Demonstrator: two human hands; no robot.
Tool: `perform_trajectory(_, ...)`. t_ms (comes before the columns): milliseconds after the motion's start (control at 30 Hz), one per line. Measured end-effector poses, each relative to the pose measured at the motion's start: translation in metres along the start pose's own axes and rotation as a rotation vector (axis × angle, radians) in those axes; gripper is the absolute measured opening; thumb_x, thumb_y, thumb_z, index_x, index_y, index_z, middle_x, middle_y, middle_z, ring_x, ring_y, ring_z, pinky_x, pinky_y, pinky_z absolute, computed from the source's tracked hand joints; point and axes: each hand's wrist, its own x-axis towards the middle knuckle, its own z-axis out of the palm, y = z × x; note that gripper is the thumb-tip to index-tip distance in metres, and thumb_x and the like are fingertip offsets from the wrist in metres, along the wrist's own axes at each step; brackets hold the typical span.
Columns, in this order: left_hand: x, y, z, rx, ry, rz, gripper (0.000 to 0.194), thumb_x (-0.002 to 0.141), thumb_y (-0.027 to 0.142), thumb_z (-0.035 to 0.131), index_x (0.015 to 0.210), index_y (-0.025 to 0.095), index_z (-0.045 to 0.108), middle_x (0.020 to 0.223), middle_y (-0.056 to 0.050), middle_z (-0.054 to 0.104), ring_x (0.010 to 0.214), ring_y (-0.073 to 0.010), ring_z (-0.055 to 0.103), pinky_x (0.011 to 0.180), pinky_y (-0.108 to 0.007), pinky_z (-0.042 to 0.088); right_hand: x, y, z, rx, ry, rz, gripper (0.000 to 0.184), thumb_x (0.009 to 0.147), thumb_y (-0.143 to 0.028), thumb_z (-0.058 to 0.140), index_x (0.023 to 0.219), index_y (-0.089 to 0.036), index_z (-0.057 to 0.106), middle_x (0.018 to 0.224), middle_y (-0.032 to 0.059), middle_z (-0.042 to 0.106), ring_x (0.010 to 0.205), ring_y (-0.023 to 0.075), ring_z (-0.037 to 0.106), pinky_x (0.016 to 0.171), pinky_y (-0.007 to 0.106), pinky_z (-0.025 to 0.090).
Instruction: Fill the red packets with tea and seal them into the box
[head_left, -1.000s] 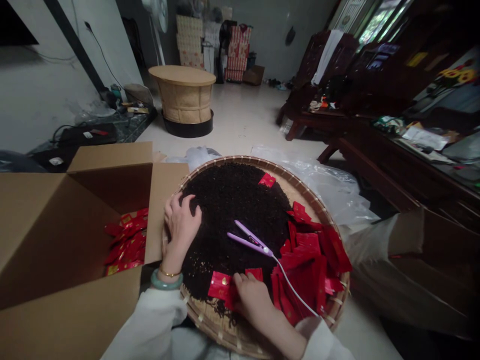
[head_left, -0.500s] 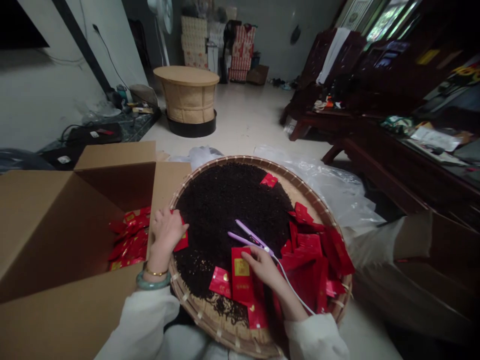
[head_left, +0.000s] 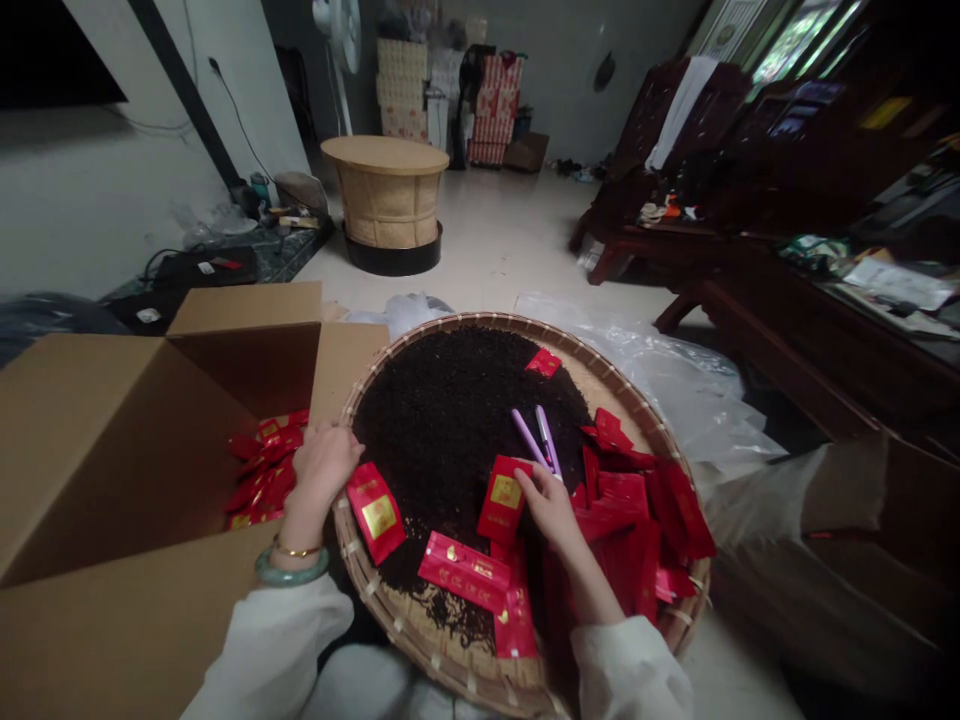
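My right hand [head_left: 551,505] pinches an upright red packet [head_left: 501,508] with a gold label, over the dark loose tea leaves [head_left: 450,420]. Just behind that hand lies a purple hair straightener [head_left: 538,440], its arms apart. My left hand [head_left: 324,465], fingers curled, is at the left rim of the round woven tray [head_left: 439,665]; what it grips, if anything, is hidden. Close beside it a filled red packet [head_left: 377,515] leans inside the rim. Flat red sachets [head_left: 465,572] lie at the front of the leaves, and a heap of red packets [head_left: 619,530] covers the tray's right side.
An open cardboard box [head_left: 97,460] with red sachets [head_left: 266,470] inside stands at my left. Clear plastic sheeting [head_left: 645,370] lies behind the tray. Another box [head_left: 832,490] is at my right, near dark wooden furniture [head_left: 750,330]. Farther off stands a round woven stand [head_left: 390,205].
My right hand has picked up a packet and lifted it forward. The straightener has shifted right and turned. My left hand has moved left to the rim, where a packet now leans.
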Motion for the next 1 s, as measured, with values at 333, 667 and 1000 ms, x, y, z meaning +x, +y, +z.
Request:
perform_trajectory(333,-0.027,0.012,0.008,0.153,-0.075,0.03,0.041,0.063,0.047,0.074,0.089,0.016,0.074,0.138,-0.023,0.043,0.122,-0.0426,0.039,0.084,-0.05,0.044,-0.014,-0.007,0.007,0.137,-0.136,0.074,0.047,0.071,-0.064,0.06,0.069,-0.018,0.057,0.065,-0.0004,0.058,0.062,0.0161,0.054,0.059,0.026,0.044)
perform_trajectory(667,-0.039,0.001,0.008,-0.033,-0.103,-0.01,0.022,0.077,0.038,0.056,0.075,0.025,0.074,0.096,-0.014,0.063,0.101,-0.0346,0.053,0.076,-0.042,0.047,-0.02,-0.015,0.008,0.135,-0.116,0.078,0.046,0.068,-0.065,0.061,0.063,-0.019,0.053,0.054,-0.0041,0.05,0.049,0.0111,0.044,0.047,0.023,0.039)
perform_trajectory(1000,-0.06,-0.046,-0.074,-0.386,0.727,-0.301,0.022,0.081,0.036,0.051,0.092,0.022,0.064,0.133,-0.009,0.049,0.124,-0.0469,0.038,0.097,-0.067,0.032,-0.019,-0.011,0.011,0.301,-0.034,0.196,0.045,0.064,-0.061,0.068,0.069,-0.018,0.056,0.055,-0.0051,0.052,0.039,0.008,0.043,0.033,0.02,0.039)
